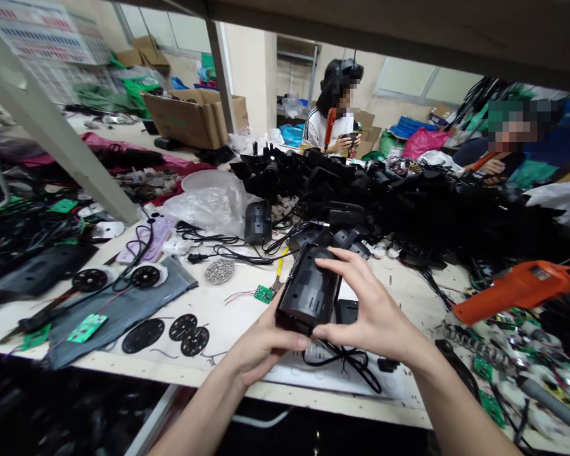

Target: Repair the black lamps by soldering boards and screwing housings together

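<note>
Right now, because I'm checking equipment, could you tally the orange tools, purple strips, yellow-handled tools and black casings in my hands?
Orange tools in view: 3
Purple strip: 1
Yellow-handled tool: 1
Black casing between left hand and right hand: 1
Total: 6

A pale bench (240, 320) carries grey cloth (133, 305), black discs (143, 335), metal bits (219, 271) and a green circuit board (265, 293).

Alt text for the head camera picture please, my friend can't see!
Someone's left hand and right hand hold a black casing over a cluttered white table. An orange tool is at right; two other people are behind heaped black parts.
</note>
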Available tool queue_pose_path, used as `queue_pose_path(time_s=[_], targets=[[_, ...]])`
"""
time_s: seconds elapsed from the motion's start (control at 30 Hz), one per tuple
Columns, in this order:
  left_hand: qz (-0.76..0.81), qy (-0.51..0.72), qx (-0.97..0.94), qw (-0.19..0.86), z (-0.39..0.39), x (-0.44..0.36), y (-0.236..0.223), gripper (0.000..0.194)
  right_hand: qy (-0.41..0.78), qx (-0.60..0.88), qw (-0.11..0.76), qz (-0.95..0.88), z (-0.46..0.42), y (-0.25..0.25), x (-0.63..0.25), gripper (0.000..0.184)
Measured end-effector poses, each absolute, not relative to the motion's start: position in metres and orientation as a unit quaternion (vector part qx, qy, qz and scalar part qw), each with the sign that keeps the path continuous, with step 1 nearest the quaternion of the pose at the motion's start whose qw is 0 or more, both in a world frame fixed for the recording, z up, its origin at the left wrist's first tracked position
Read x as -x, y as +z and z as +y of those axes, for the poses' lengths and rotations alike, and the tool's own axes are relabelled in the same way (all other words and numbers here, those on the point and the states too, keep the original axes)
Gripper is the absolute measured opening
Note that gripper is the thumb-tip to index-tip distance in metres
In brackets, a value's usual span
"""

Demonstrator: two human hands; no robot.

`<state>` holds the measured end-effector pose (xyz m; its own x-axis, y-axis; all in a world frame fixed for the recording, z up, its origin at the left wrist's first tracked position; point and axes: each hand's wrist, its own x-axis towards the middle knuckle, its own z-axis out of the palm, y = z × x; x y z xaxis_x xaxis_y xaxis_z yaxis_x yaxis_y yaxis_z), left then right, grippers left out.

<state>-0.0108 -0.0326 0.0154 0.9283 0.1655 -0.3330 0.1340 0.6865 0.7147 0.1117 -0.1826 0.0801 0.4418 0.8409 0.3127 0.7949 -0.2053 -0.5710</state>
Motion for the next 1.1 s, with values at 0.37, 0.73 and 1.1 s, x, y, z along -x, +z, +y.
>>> queue_pose_path(time_s=[0.37, 0.73, 1.1], targets=[[0.149, 0.000, -0.374, 0.915, -0.032, 0.005, 0.019, 0.094, 0.100, 0.763, 0.355, -0.530, -0.180, 0.074, -0.133, 0.080], [0.153, 0.007, -0.392, 0.907, -0.034, 0.002, 0.019, 0.096, 0.120, 0.771, 0.353, -0.517, -0.176, 0.072, -0.138, 0.077], [0.166, 0.000, -0.407, 0.898, -0.034, 0.000, 0.024, 0.088, 0.117, 0.777, 0.325, -0.526, -0.175, 0.075, -0.137, 0.073]])
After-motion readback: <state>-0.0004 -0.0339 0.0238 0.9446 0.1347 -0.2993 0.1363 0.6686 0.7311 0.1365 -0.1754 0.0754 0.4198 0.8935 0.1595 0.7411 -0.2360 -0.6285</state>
